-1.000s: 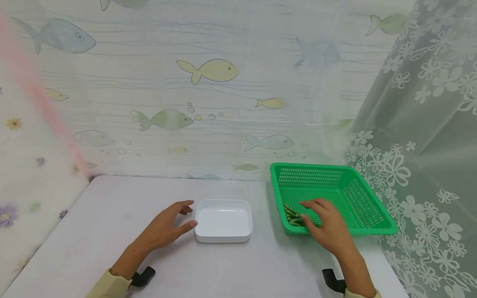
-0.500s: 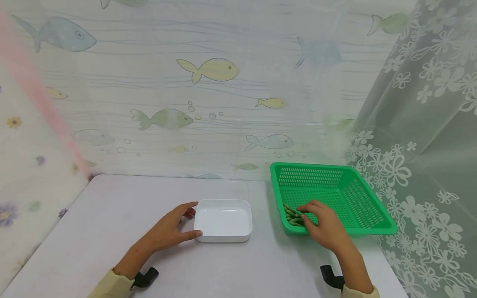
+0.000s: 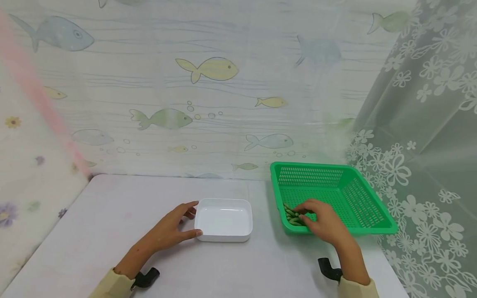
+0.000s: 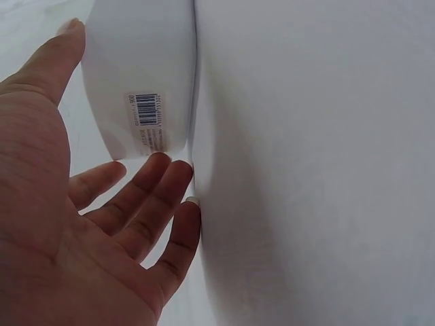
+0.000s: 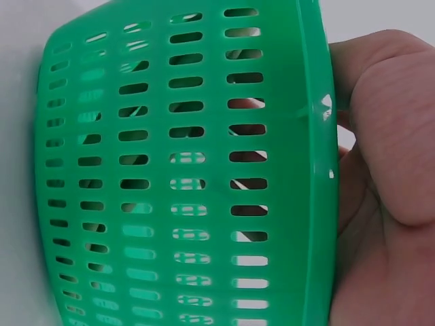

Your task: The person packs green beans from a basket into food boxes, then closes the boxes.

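Note:
Around the left end of the white tray (image 3: 223, 221) my left hand (image 3: 172, 227) lies spread, its thumb at the front rim and a fingertip at the back corner. In the left wrist view, the relaxed fingers reach the tray's outer side (image 4: 146, 68), beside a barcode label. My right hand (image 3: 323, 219) reaches over the front rim of the green basket (image 3: 367, 198). Its thumb and index finger pinch at the green beans (image 3: 294, 222) heaped in the front left corner. In the right wrist view the basket's slotted wall (image 5: 160, 146) hides most of those fingers.
A white-covered table (image 3: 223, 269) carries both containers, the tray left of the basket. A fish-print curtain (image 3: 223, 103) hangs behind, and a sheer floral curtain (image 3: 428, 198) is close by the basket's right side.
My left hand has moved right onto the tray's end, with its thumb now on the rim. My right hand has shifted slightly left, its thumb and fingers drawing together at the beans.

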Demonstrator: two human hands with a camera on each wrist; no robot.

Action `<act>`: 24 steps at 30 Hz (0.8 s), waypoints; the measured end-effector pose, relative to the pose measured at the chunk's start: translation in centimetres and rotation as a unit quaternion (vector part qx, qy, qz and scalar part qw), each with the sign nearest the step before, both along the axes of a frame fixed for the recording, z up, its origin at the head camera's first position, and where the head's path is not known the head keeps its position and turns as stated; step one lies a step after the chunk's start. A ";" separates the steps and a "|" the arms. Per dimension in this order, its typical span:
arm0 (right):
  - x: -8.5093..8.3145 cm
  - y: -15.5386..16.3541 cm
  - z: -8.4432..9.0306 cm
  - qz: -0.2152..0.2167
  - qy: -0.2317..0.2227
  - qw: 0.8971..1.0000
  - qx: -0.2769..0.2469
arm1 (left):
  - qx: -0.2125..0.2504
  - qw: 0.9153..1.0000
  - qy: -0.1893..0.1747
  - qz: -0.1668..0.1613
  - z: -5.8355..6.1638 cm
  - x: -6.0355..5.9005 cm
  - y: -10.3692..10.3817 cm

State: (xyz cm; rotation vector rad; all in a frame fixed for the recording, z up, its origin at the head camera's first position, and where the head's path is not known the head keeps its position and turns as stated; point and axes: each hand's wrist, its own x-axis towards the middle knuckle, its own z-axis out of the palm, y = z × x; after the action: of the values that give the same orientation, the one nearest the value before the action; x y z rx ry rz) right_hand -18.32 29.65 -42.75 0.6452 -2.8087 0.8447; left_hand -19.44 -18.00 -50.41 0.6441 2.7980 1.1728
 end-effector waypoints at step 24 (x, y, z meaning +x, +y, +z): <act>-0.3 0.3 -0.5 0.022 0.023 0.999 -0.002 | 0.045 0.998 -0.023 -0.026 -1.1 0.0 -0.5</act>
State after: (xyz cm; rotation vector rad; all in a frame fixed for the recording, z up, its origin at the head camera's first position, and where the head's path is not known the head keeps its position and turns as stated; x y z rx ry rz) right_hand -18.61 29.91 -43.23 0.7194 -2.7606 0.8325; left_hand -19.39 -18.50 -51.51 0.6817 2.6876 1.2937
